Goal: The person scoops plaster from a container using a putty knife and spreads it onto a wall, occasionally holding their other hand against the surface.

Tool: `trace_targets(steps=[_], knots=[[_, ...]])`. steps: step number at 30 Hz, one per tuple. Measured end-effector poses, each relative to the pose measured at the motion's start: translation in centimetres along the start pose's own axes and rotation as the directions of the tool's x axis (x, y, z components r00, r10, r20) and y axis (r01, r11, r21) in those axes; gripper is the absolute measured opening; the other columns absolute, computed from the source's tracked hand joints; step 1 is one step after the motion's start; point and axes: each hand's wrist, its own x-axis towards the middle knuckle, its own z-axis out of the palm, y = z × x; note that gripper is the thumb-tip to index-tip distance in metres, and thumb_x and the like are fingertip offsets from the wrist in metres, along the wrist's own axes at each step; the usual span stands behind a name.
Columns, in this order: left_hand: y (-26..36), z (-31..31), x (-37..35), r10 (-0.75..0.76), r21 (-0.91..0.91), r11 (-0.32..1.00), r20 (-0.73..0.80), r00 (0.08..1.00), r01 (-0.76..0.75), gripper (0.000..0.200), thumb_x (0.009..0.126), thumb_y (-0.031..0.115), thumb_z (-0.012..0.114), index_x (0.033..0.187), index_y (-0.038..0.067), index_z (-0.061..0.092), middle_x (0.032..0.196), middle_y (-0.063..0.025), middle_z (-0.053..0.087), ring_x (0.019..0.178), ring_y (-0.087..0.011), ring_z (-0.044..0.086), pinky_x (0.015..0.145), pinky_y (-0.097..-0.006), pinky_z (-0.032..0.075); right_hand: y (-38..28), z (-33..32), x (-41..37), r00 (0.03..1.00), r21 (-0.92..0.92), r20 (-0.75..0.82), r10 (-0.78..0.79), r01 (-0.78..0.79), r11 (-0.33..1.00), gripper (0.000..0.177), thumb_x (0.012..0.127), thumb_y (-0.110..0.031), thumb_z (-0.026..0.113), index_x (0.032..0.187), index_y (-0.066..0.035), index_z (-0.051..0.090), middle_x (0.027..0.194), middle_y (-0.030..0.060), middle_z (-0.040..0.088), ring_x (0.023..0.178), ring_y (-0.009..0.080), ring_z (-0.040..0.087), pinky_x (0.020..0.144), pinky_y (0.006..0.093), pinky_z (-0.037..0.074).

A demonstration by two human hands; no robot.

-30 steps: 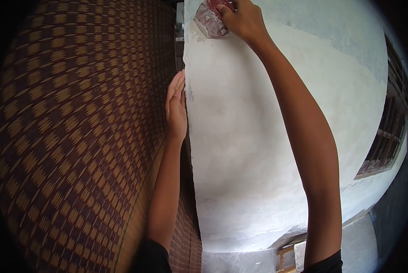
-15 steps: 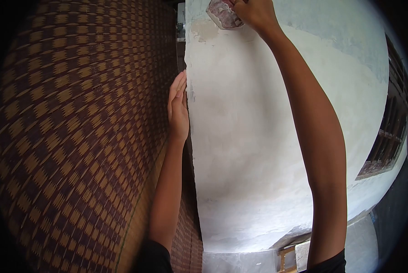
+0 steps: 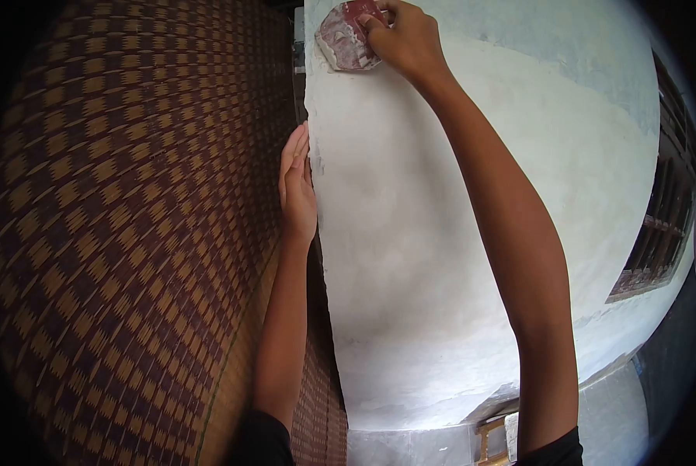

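Observation:
A red putty scraper (image 3: 349, 37), smeared with white filler, lies against the upper left of the white wall (image 3: 394, 217). My right hand (image 3: 407, 39) grips it by its right side, thumb and fingers closed on it. Lower down, my left hand (image 3: 297, 182) rests along the wall's left edge, its fingers stretched upward and holding nothing. The fingertips touch that edge. Pale, smoothed filler covers much of the wall, with bluish older paint at the upper right.
Left of the wall stands a brown and tan woven mat partition (image 3: 123, 210), with a narrow dark gap between. A dark barred window (image 3: 659, 194) is at the far right. Below lie a grey tiled floor (image 3: 394, 448) and a small wooden frame (image 3: 488, 443).
My right hand has brought the scraper down and left, towards the wall's edge. My left hand stays against the edge; the view has shifted slightly.

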Motion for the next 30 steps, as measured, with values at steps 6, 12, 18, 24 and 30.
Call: trace_targets(steps=[6,12,18,24,30], knots=[[-0.3,-0.4,-0.1,0.002,-0.02,1.0,-0.001,1.0,-0.003,0.059,0.103,0.032,0.028,0.148,-0.006,0.028,0.156,-0.0203,0.03,0.146,-0.0273,0.026,0.12,-0.038,0.017,0.9,-0.1,-0.2,0.981,-0.136,-0.192,0.0,-0.027,0.99,0.025,0.088,-0.017,0.064,0.101,0.005,0.066,0.091,0.0253,0.069,0.087,0.0393,0.068,0.077,0.042,0.053],[0.1,0.2,-0.1,-0.02,-0.007,1.0,-0.012,1.0,0.02,0.059,0.103,0.032,0.028,0.149,-0.006,0.027,0.157,-0.0195,0.029,0.147,-0.0271,0.026,0.12,-0.0377,0.017,0.9,1.6,-1.1,0.985,-0.128,-0.165,-0.039,0.018,0.992,0.026,0.088,-0.018,0.066,0.098,0.005,0.066,0.09,0.0243,0.069,0.084,0.0385,0.068,0.076,0.0409,0.053],[-14.5,-8.3,-3.8,-0.01,-0.206,0.978,-0.048,0.999,0.0,0.059,0.103,0.031,0.028,0.149,-0.006,0.028,0.157,-0.019,0.029,0.147,-0.0266,0.025,0.12,-0.0376,0.016,0.5,-1.5,-1.1,0.966,0.031,-0.232,0.115,-0.111,0.993,0.024,0.088,-0.018,0.066,0.096,0.005,0.067,0.085,0.0234,0.069,0.079,0.0379,0.068,0.071,0.0418,0.052],[-0.3,0.3,-0.1,0.013,-0.015,1.0,-0.011,1.0,-0.013,0.059,0.102,0.03,0.028,0.149,-0.006,0.027,0.157,-0.0199,0.029,0.147,-0.0272,0.025,0.121,-0.038,0.015,2.3,-1.0,-1.5,0.975,-0.103,-0.184,0.125,-0.146,0.984,0.034,0.087,-0.026,0.067,0.109,0.0,0.068,0.095,0.0175,0.073,0.085,0.027,0.071,0.081,0.035,0.053],[-0.2,0.7,-0.2,0.005,-0.03,1.0,-0.03,1.0,-0.006,0.058,0.102,0.029,0.027,0.149,-0.006,0.028,0.156,-0.0207,0.029,0.147,-0.0274,0.025,0.121,-0.0378,0.015,0.8,0.2,-2.4,0.988,-0.021,-0.151,0.023,-0.027,0.999,0.033,0.086,-0.024,0.067,0.107,0.002,0.068,0.093,0.0207,0.072,0.086,0.0333,0.071,0.082,0.0375,0.053]])
